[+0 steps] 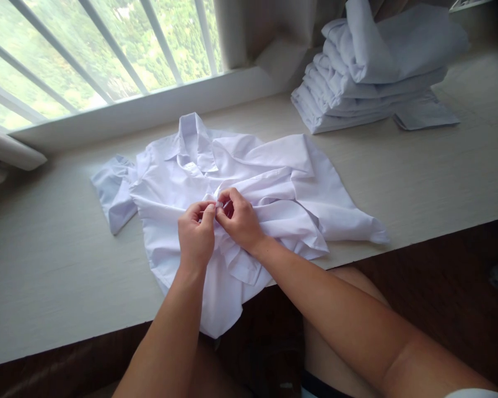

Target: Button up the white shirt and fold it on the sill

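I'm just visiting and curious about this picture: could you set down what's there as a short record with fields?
Setting: pale table under a barred window
Main item: white collared shirt lying spread out, lower edge hanging over the table's near edge
Left hand: pinching the shirt's front at its middle
Right hand: pinching the same spot, fingertips meeting the left hand's
Far right: stack of folded white garments
Beside the stack: one flat folded white piece

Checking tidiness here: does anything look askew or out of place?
The white shirt lies rumpled, its hem hanging over the table edge, pinched by left hand and right hand. The folded stack sits neat.
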The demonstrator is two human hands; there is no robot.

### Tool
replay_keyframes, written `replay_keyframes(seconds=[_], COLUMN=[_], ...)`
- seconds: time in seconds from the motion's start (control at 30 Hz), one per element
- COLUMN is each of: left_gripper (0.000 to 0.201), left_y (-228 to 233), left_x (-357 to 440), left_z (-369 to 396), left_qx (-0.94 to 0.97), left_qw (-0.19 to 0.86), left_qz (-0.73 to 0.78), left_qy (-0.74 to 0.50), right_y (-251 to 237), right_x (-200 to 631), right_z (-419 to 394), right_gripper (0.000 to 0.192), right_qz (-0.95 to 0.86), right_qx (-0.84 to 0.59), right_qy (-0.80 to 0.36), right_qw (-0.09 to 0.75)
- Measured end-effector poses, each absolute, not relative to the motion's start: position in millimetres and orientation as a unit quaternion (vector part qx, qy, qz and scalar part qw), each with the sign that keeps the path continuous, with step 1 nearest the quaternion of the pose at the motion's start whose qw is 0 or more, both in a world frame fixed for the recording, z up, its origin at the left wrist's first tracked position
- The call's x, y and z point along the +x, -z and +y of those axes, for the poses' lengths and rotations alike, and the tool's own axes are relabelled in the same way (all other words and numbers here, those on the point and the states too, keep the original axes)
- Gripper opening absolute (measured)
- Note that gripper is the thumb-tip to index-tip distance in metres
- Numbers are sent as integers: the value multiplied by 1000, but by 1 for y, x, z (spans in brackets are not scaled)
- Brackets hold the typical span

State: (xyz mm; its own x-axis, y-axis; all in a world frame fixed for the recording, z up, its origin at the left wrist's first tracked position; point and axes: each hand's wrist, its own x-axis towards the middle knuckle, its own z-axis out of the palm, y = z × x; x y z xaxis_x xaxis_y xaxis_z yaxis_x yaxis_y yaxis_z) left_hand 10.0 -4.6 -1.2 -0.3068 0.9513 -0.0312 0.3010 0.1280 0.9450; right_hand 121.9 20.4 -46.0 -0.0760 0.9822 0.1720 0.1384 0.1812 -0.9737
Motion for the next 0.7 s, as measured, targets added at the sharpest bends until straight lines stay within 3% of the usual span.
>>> replay_keyframes(seconds=[0.7], left_gripper=[27], left_y=[4], left_x=[-2], left_z=[-5], left_qx=[505], left_qw=[331], left_qz=[687], left_qy=[-405], right_y=[53], right_x=[123], right_z=[13], right_gripper=[19], right_qz=[-644], right_qx=[-461], right_qy=[-394], right_qw=[468])
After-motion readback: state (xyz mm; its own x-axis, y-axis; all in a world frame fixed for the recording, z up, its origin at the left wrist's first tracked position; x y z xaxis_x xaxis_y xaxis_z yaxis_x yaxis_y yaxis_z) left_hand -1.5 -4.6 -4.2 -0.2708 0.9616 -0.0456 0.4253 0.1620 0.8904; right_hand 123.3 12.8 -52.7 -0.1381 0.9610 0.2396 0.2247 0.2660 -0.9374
